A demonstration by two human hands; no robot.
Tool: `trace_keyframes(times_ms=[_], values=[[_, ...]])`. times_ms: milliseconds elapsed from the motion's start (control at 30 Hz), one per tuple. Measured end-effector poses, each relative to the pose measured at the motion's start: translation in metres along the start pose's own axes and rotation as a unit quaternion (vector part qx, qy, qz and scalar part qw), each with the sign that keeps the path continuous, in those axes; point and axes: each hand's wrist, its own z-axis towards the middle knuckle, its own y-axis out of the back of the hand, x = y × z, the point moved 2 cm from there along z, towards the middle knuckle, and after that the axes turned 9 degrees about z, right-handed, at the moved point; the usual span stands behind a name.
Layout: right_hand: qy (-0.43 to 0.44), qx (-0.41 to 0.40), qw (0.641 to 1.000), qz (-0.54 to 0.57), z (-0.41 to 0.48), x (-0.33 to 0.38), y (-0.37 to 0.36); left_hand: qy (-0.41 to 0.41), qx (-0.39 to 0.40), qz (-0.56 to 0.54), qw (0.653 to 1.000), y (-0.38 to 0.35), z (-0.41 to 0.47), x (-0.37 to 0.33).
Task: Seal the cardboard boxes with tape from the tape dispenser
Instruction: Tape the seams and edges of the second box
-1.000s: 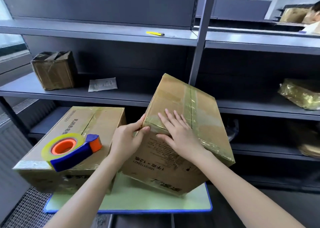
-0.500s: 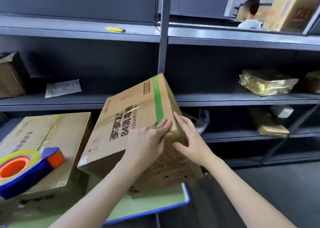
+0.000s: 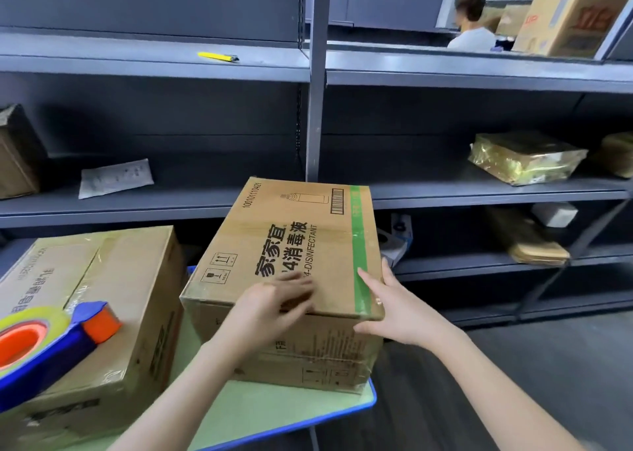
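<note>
Your left hand [image 3: 274, 299] is a blur atop the printed box [image 3: 301, 245], covering part of its lettering. Your tape dispenser [image 3: 51, 341] runs off the left edge, as does a small shelf carton [image 3: 17, 155].

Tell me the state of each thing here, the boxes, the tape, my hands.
printed box: flat on the table, print upward.
left box: taped shut.
tape dispenser: unheld, lying on left box.
left hand: flat on printed box, blurred.
right hand: open against its corner.
</note>
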Motion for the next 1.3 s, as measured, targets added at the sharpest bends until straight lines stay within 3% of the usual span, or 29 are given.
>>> trace_keyframes(times_ms=[100, 233, 300, 400, 567, 767, 967, 1067, 1167, 1300], values=[[0.015, 0.003, 0.994, -0.111, 0.006, 0.021, 0.002, 0.108, -0.011, 0.086, 0.990, 0.020, -0.008, 0.031], [0.030, 0.030, 0.983, -0.178, 0.023, 0.047, -0.015, 0.223, 0.031, 0.123, 0.967, 0.041, -0.020, 0.063], [0.029, 0.027, 0.978, -0.203, 0.030, 0.057, -0.026, 0.278, 0.073, 0.111, 0.951, 0.044, -0.027, 0.073], [0.027, 0.000, 0.968, -0.248, 0.036, 0.067, -0.042, 0.306, 0.103, 0.011, 0.946, 0.045, -0.034, 0.081], [0.044, -0.028, 0.961, -0.273, 0.035, 0.066, -0.049, 0.289, 0.067, -0.018, 0.955, 0.044, -0.040, 0.074], [0.077, -0.077, 0.968, -0.226, 0.018, 0.052, -0.042, 0.260, 0.014, 0.098, 0.960, 0.064, -0.042, 0.042], [0.096, -0.110, 0.989, -0.028, 0.006, 0.052, -0.053, 0.168, -0.013, 0.312, 0.935, 0.113, -0.031, -0.003], [0.126, -0.119, 0.983, 0.051, 0.003, 0.064, -0.043, 0.113, -0.016, 0.364, 0.925, 0.114, -0.024, -0.025], [0.179, -0.152, 0.970, 0.064, -0.004, 0.090, -0.023, 0.031, -0.021, 0.310, 0.950, 0.102, -0.020, -0.041], [0.207, -0.206, 0.949, 0.116, -0.012, 0.105, 0.002, -0.004, -0.056, 0.079, 0.995, 0.091, -0.017, -0.035]])
